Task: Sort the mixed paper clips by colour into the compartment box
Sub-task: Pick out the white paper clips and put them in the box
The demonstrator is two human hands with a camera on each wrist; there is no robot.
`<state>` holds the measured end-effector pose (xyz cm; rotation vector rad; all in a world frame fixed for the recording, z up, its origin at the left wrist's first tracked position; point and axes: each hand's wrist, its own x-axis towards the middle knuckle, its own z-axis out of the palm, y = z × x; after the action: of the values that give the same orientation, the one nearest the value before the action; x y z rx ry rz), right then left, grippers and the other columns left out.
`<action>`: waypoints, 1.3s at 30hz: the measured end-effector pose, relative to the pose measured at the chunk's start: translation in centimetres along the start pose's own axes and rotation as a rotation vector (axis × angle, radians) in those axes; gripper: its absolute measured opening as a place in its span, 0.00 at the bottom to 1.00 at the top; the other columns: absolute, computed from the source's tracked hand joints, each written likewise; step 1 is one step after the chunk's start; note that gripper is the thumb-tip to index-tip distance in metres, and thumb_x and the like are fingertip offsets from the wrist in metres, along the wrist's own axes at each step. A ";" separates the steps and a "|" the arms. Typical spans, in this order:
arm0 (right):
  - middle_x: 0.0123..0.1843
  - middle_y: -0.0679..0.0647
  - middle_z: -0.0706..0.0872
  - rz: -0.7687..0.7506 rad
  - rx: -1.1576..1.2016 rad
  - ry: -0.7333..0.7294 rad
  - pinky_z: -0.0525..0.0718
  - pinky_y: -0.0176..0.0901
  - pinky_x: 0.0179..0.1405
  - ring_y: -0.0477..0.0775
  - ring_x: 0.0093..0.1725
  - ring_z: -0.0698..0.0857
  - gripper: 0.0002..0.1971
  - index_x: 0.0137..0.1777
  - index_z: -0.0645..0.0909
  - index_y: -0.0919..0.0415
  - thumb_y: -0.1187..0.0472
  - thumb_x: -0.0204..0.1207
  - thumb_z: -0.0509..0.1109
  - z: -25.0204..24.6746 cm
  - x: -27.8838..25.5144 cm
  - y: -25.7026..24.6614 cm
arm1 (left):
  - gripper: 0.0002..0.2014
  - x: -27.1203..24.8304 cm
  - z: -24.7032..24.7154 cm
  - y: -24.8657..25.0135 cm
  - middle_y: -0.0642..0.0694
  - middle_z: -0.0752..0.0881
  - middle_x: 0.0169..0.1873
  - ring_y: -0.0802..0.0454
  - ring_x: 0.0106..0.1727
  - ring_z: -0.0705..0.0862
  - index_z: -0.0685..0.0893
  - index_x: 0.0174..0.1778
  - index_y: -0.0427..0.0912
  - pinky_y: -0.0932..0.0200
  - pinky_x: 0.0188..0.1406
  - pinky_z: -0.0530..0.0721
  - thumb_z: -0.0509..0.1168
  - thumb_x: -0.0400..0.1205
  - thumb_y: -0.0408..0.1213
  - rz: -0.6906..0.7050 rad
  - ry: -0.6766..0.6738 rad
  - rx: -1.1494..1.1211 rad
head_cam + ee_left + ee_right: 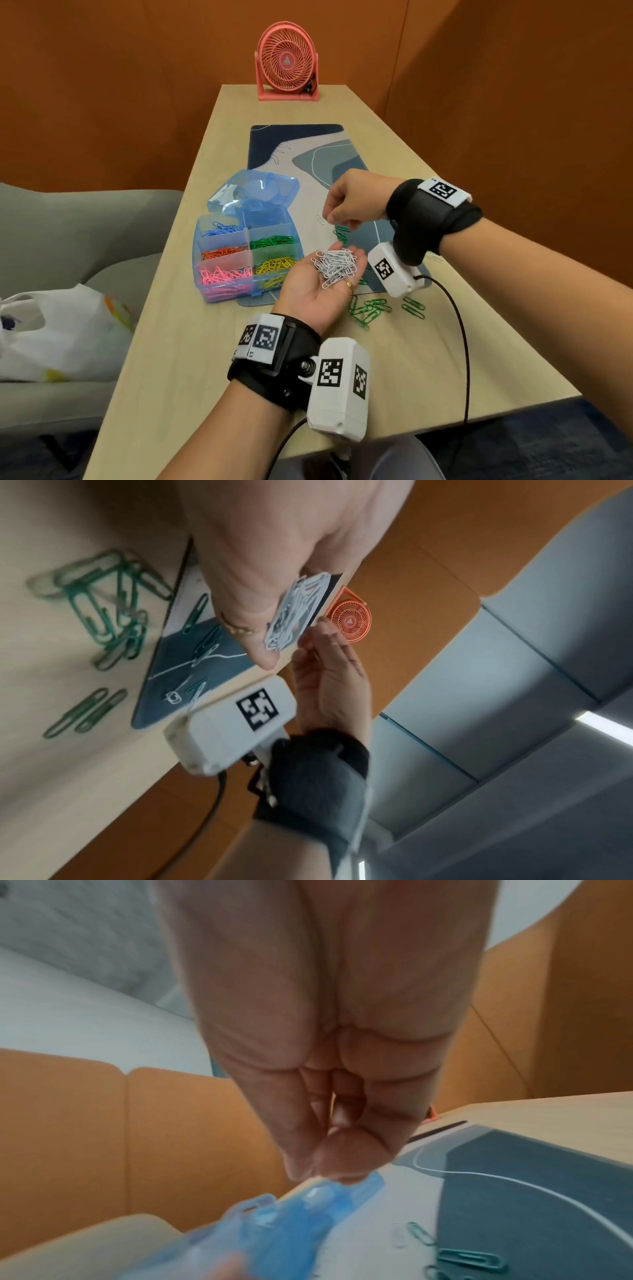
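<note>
My left hand [317, 291] lies palm up over the mat's near edge, a heap of white paper clips [335, 267] resting in it; the left wrist view catches the white clips [291, 618] edge-on. Just above it, my right hand [337, 219] hovers with thumb and fingertips [342, 1158] pressed together, nothing visible between them. A single white clip [321, 219] lies on the mat beside those fingers. The blue compartment box [205, 270], lid open, holds blue, orange, pink, green and yellow clips in separate compartments. Loose green clips [370, 310] lie on the table.
A patterned desk mat [308, 154] runs down the table's middle. A pink fan [287, 63] stands at the far end. A black cable [459, 335] trails off the near right edge. A white plastic bag [61, 332] sits on the grey chair at left.
</note>
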<state>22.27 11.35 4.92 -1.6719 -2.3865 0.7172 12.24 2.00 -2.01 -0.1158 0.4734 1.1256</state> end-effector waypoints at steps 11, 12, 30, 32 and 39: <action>0.32 0.58 0.84 0.136 0.208 -0.232 0.85 0.35 0.24 0.48 0.24 0.82 0.11 0.50 0.82 0.70 0.60 0.80 0.69 3.8 1.9 -2.0 | 0.12 -4.1 0.3 4.6 0.29 0.81 0.50 0.36 0.54 0.80 0.78 0.52 0.27 0.40 0.56 0.78 0.51 0.87 0.30 0.180 -0.033 -0.030; 0.32 0.59 0.84 0.142 0.221 -0.267 0.87 0.37 0.27 0.49 0.25 0.83 0.10 0.51 0.81 0.71 0.61 0.79 0.70 4.2 1.8 -2.5 | 0.11 -4.5 0.2 5.3 0.29 0.81 0.51 0.36 0.53 0.80 0.78 0.54 0.29 0.41 0.54 0.78 0.51 0.87 0.29 0.208 -0.030 -0.029; 0.33 0.58 0.88 0.028 -0.222 -0.358 0.85 0.42 0.35 0.53 0.23 0.81 0.22 0.65 0.77 0.50 0.67 0.72 0.70 4.8 -1.3 -2.9 | 0.13 -8.4 -0.7 11.9 0.32 0.77 0.54 0.40 0.58 0.78 0.76 0.53 0.28 0.47 0.62 0.78 0.49 0.88 0.31 0.402 0.129 0.116; 0.36 0.57 0.89 0.002 -0.257 -0.377 0.84 0.37 0.29 0.51 0.23 0.81 0.20 0.63 0.78 0.48 0.66 0.73 0.70 4.7 -1.7 -3.2 | 0.13 -8.5 -0.8 12.0 0.32 0.77 0.56 0.40 0.58 0.78 0.77 0.53 0.28 0.47 0.63 0.78 0.49 0.88 0.32 0.395 0.128 0.131; 0.33 0.51 0.88 -0.041 -0.295 -0.454 0.80 0.33 0.22 0.51 0.27 0.85 0.19 0.63 0.80 0.46 0.66 0.76 0.70 4.7 -2.1 -3.3 | 0.20 -7.4 -1.6 11.9 0.34 0.77 0.60 0.42 0.66 0.76 0.77 0.56 0.29 0.47 0.66 0.77 0.50 0.89 0.44 0.367 0.157 0.187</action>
<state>18.44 7.13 2.60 -1.7041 -2.9562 0.8499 -1.35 0.51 1.43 0.0497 0.7593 1.4296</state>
